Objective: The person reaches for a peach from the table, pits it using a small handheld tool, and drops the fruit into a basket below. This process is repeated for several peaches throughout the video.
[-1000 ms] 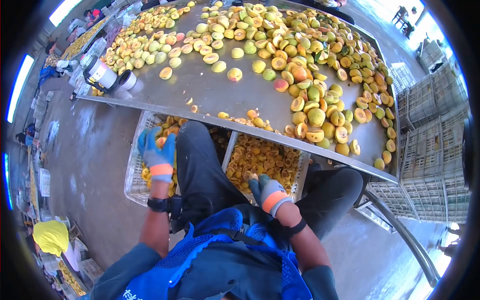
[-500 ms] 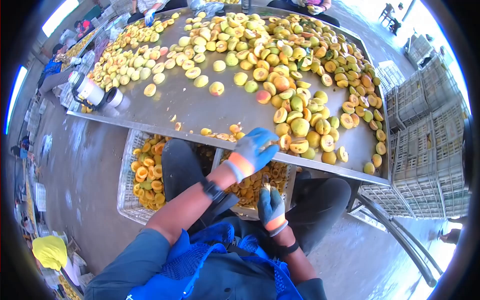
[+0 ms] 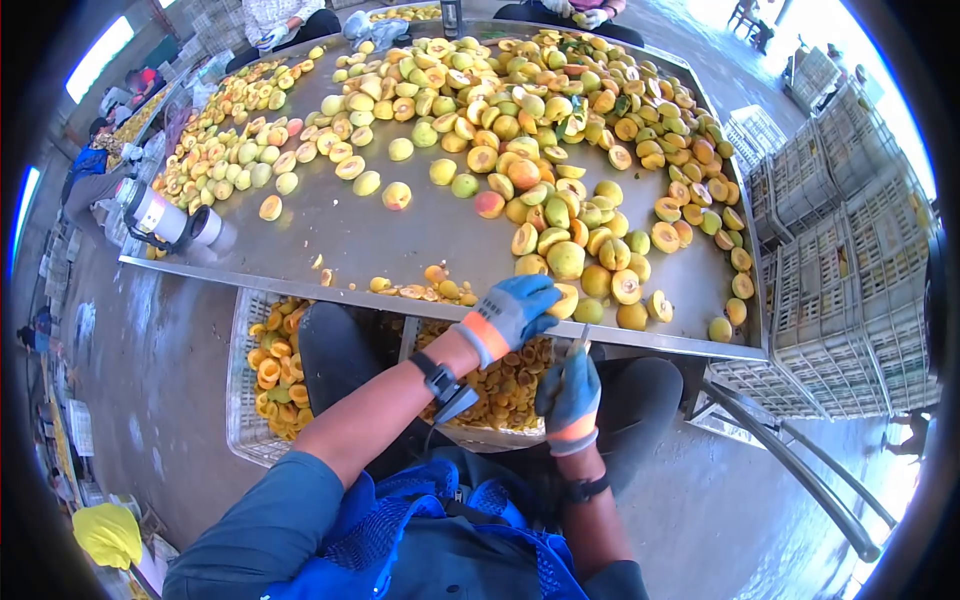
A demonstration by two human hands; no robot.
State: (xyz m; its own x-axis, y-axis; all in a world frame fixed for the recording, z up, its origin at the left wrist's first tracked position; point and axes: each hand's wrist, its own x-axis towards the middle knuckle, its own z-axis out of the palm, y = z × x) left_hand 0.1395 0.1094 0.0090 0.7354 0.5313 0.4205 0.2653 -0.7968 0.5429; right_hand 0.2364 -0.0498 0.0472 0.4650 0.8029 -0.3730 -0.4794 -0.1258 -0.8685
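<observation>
My left hand [image 3: 516, 312], in a grey and blue glove with an orange cuff, reaches over the table's front edge. Its fingers are apart, and their tips are beside a cut yellow fruit half [image 3: 564, 301]. My right hand [image 3: 571, 396], gloved alike, is closed around a small knife [image 3: 584, 338] whose blade points up, just below the edge. Whole and halved fruits [image 3: 566, 260] lie in a heap on the metal table [image 3: 330, 235]. Small fruit scraps [image 3: 425, 292] lie left of my left hand.
Crates of fruit pieces [image 3: 240, 405] stand under the table by my knees. A flask [image 3: 155, 212] stands at the table's left corner. Stacked crates [image 3: 840, 270] rise at the right. Other people's gloved hands [image 3: 272, 38] are across the table.
The view has shifted slightly. My left hand has moved right along the edge to the fruit half. My right hand has risen towards the edge, with the knife now upright.
</observation>
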